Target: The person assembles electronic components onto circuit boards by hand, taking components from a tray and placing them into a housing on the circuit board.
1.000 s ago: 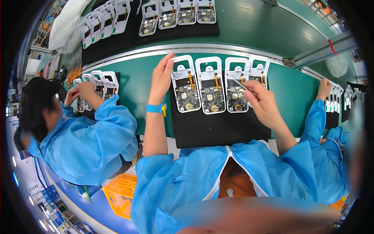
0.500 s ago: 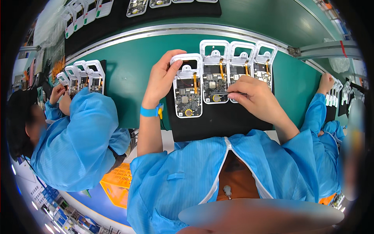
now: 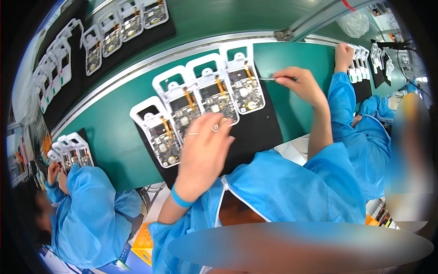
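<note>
Both hands (image 3: pixel 204 153) (image 3: pixel 302 86) well apart

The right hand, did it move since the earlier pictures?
Yes. The right hand has gone rightward, from over the black mat to beyond its right edge.

Head-worn, one wide fisheye view looks down from near above the hands (image 3: pixel 205 150), across them and the table (image 3: pixel 114 123) beneath.
</note>
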### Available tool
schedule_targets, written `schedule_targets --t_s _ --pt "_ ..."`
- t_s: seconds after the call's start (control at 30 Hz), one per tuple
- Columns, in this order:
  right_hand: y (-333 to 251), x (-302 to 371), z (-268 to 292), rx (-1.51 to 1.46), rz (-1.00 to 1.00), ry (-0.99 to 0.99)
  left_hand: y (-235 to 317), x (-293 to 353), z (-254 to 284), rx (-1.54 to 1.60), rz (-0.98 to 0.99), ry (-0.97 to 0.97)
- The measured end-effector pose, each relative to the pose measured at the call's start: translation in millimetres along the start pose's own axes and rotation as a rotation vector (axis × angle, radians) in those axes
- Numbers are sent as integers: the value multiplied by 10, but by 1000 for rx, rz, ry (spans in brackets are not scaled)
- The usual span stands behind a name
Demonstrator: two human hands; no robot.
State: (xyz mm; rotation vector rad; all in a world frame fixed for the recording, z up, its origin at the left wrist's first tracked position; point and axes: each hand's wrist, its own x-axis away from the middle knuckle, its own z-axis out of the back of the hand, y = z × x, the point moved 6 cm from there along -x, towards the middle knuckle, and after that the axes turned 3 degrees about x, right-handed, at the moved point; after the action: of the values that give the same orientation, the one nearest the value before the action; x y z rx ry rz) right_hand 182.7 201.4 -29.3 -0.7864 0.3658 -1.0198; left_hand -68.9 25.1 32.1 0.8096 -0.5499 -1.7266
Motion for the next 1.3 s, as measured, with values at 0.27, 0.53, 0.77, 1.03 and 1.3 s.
schedule_targets --t_s 0.27,0.53,0.77,1.03,1.3 --pt "18 -317 215 57 113 -46 27 -821 -643 -98 -70 66" --pt "-72 -533 361 -39 36 -46 -182 -1239 -534 -134 32 302" --pt "24 -541 329 -142 12 -97 -274 -1459 -758 -187 26 102" --pt "-17 -552 325 -5 135 -167 -328 -1462 -818 -24 -46 62" --pt "-80 -645 249 62 218 -207 -340 -1486 -800 -19 -67 -2"
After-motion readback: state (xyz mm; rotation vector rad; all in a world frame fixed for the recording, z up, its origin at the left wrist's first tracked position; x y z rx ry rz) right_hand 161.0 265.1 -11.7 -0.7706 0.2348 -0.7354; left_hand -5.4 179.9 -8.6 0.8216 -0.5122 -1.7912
